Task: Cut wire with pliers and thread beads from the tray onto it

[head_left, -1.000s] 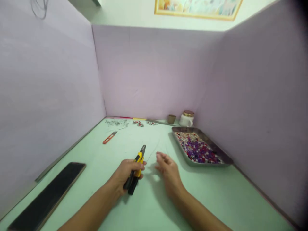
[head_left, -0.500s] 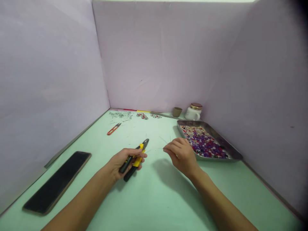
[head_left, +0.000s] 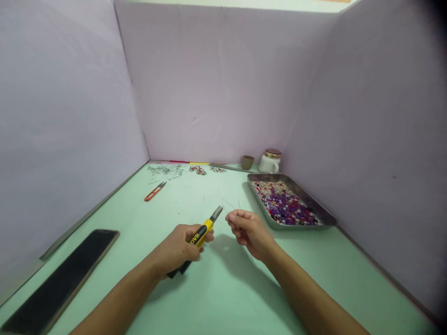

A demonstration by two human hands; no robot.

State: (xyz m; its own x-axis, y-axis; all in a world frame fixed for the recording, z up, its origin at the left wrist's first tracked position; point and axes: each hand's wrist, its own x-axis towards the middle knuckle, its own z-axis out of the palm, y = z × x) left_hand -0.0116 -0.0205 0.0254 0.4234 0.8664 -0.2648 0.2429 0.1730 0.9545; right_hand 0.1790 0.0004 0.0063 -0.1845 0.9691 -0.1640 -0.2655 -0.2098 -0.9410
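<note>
My left hand (head_left: 181, 249) is wrapped round a pair of yellow and black pliers (head_left: 203, 233), their metal jaws pointing up and to the right. Just right of the jaws, my right hand (head_left: 249, 230) pinches thin wires (head_left: 228, 203) between thumb and fingers. Several fine ends stick out past the fingertips, and one shows below the hand. The jaw tips are close to the wires; whether they touch is too fine to tell. A metal tray (head_left: 260, 204) of purple, red and white beads (head_left: 291, 207) lies beyond my right hand.
A phone (head_left: 66, 279) lies at the left. Orange thread snips (head_left: 155, 191), a pile of wire pieces (head_left: 165, 171) and red-and-white beaded pieces (head_left: 198, 170) lie towards the back. A small brown pot (head_left: 247, 162) and a lidded white jar (head_left: 270, 162) stand by the back wall.
The pliers have turned in my left hand and their handles have come together. My right hand has rolled so its fingers show more. The whole view has shifted slightly.
</note>
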